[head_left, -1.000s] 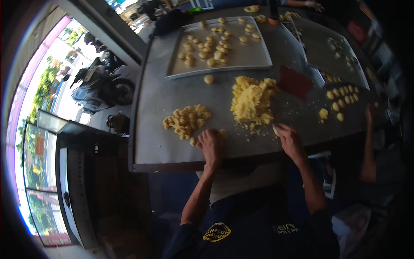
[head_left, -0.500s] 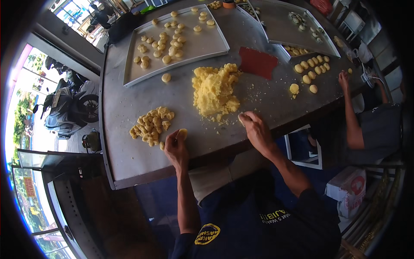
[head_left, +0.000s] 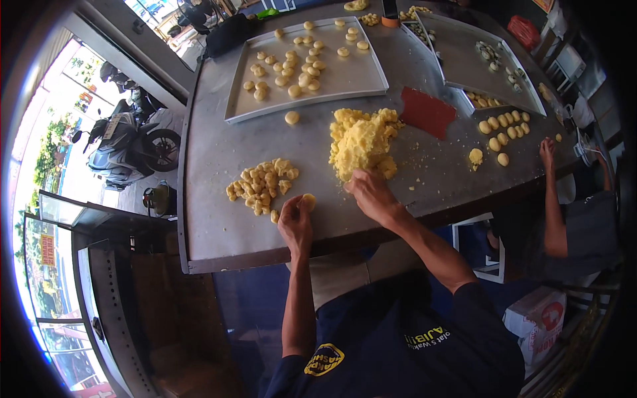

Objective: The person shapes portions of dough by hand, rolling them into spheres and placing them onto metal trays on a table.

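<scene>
My left hand point(head_left: 296, 224) pinches a small, flattened round of pale yellow dough point(head_left: 309, 201), which sticks out past the fingertips. Close to it lies a pile of small dough lumps point(head_left: 261, 184), with one loose lump point(head_left: 275, 216) by my knuckles. My right hand point(head_left: 373, 198) is closed at the near edge of a heap of crumbly yellow filling point(head_left: 361, 140). Its fingertips touch the heap; the back of the hand hides whatever they grip.
A metal tray point(head_left: 265, 106) of dough balls is at the back left, beyond a single ball point(head_left: 292, 117). A red flat scraper point(head_left: 426, 113) lies beside the heap. Rows of balls point(head_left: 504, 129) and another tray point(head_left: 464, 73) are right, near another person's hand point(head_left: 547, 151).
My right hand has moved forward from the bare table beside the heap to its near edge. My left hand still holds the dough round. The whole view has shifted.
</scene>
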{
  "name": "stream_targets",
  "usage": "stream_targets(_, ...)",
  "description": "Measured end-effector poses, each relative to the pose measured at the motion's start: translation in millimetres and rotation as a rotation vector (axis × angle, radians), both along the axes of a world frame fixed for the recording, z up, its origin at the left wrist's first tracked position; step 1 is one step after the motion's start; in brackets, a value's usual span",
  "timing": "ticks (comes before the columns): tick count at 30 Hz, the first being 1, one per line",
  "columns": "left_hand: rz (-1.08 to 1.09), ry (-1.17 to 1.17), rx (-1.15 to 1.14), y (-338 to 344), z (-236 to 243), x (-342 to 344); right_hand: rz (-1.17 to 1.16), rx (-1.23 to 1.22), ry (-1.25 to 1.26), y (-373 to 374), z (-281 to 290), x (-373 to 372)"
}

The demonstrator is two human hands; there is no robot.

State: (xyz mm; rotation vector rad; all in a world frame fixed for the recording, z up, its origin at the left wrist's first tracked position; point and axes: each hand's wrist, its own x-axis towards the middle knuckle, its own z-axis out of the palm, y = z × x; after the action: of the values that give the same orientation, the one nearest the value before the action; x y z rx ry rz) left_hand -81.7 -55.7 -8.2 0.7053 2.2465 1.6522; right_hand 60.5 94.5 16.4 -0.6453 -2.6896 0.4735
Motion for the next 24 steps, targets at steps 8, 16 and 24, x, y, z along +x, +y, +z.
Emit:
stream_targets(8,-0.060,-0.041,0.090,-2,2,0,0.122,0.092,0.116,-21,-5,13)
stream_targets(16,-0.309,-0.236,0.114,27,-4,24,-0.086,-0.332,0.370,-24,-3,41)
stream_targets(24,-0.404,-0.141,-0.057,52,15,34,-0.097,-0.413,0.470,-16,16,29)
